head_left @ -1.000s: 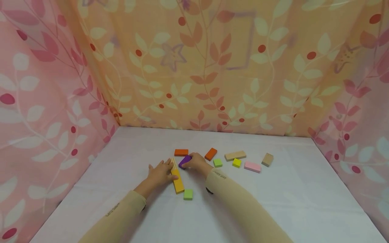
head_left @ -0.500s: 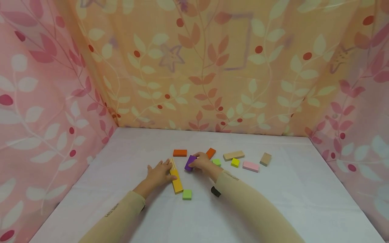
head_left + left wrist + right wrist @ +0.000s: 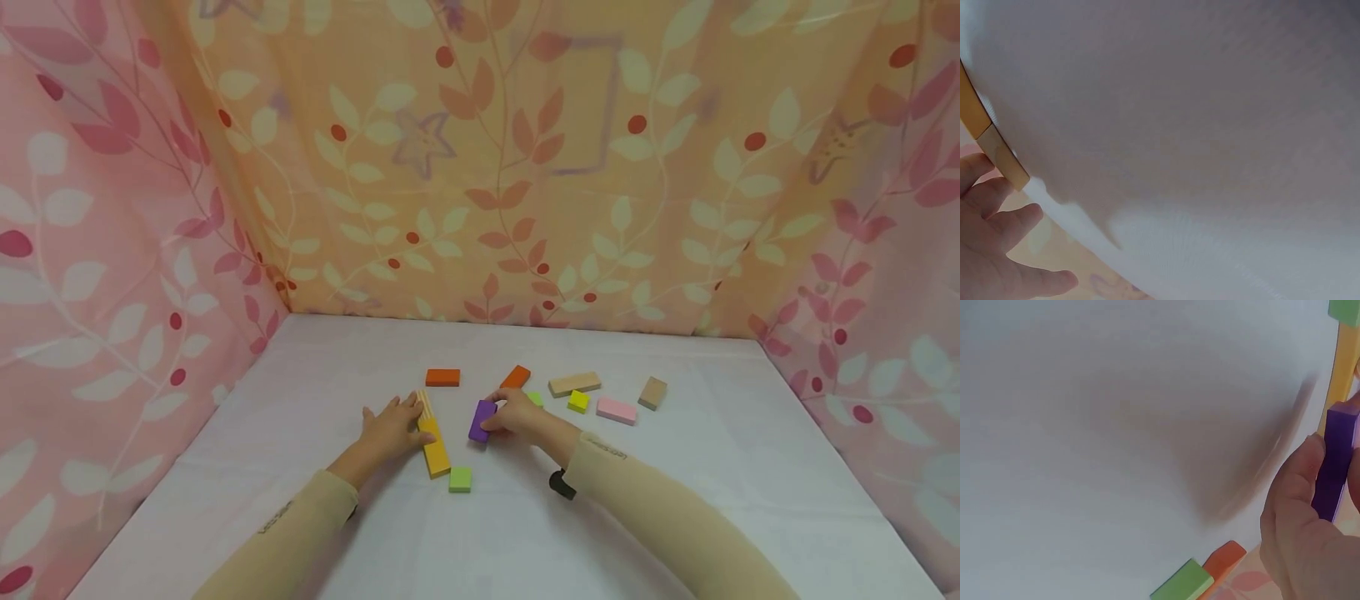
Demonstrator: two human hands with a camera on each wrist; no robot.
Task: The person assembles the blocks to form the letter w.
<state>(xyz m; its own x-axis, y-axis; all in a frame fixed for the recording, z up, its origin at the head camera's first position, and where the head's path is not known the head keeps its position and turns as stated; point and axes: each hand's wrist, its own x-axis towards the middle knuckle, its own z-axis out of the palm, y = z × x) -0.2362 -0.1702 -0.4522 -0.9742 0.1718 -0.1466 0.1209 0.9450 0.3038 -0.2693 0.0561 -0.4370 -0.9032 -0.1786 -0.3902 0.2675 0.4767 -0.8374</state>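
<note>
My right hand [image 3: 519, 414] pinches a purple block [image 3: 482, 421] between thumb and fingers, a short way right of the yellow block. The right wrist view shows the purple block [image 3: 1336, 459] on edge between the fingertips. Beside the long yellow block [image 3: 437, 457] rests my left hand [image 3: 388, 431], thumb lying on that block and fingers reaching to a pale striped piece [image 3: 425, 404] at its far end. Seen from the left wrist, the fingers are spread and meet the pale wooden piece [image 3: 1002, 156]. A light green block [image 3: 460, 480] sits by the yellow block's near end.
Two orange-red blocks [image 3: 442, 377] lie farther back. A second green block [image 3: 536, 399] is partly behind the right hand. To the right are a long wooden block [image 3: 574, 384], a yellow square [image 3: 578, 402], a pink block [image 3: 617, 411] and a tan block [image 3: 653, 393]. Floral cloth surrounds the white table.
My right hand has carried the purple block rightward and toward me, away from the striped piece and the back orange-red block. The left hand has stayed in place on the yellow block.
</note>
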